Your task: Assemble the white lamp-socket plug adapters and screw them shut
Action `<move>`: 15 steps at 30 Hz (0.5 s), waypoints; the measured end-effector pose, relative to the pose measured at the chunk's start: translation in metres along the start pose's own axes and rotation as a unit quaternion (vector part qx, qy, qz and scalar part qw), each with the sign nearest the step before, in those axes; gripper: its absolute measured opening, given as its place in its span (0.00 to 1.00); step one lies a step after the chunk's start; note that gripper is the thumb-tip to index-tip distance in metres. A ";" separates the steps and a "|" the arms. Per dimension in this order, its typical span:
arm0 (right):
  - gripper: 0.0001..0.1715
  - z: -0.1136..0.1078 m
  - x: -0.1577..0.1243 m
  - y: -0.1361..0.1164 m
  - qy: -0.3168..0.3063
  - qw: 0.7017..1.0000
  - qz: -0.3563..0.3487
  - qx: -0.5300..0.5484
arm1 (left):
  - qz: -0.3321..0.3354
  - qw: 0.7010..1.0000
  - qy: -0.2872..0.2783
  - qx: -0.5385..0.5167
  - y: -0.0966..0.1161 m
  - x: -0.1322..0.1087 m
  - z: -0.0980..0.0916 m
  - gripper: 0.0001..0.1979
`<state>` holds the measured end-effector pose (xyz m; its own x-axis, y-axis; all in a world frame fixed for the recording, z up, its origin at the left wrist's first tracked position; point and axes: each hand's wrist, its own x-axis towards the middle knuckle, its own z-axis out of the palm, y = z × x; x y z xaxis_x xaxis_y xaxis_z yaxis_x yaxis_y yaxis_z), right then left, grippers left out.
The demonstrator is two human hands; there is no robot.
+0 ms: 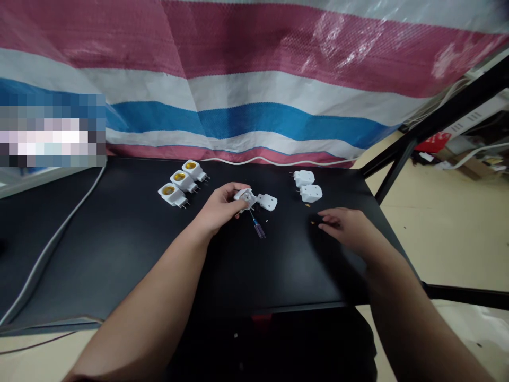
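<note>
My left hand (221,206) is closed round a white plug part (244,198) held just above the black table (119,249). A white cover piece (266,201) lies right beside it. A small screwdriver with a blue handle (257,226) rests on the table below the held part. My right hand (345,227) lies low on the table to the right, fingers pointing left and pinched near a tiny brass screw (312,223); what the fingertips hold cannot be made out. Another tiny brass piece (307,204) lies a little farther back.
Three white plug sockets with yellow centres (182,183) stand in a row at the back left. Two white plug bodies (307,185) sit at the back right. A white cable (51,244) runs along the table's left side. A striped tarp (254,79) hangs behind.
</note>
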<state>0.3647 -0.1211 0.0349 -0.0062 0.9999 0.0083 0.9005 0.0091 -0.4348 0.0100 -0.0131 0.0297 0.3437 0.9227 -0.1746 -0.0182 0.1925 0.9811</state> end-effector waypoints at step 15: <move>0.11 0.011 0.021 -0.039 -0.101 0.985 -0.118 -0.073 | -0.003 1.000 -0.015 0.000 0.001 -0.001 0.000 0.24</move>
<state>0.3250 -0.1005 0.0421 -0.2963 0.9507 -0.0915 0.9166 0.2561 -0.3069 0.0098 -0.0136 0.0308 0.3712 0.9114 -0.1776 -0.0167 0.1978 0.9801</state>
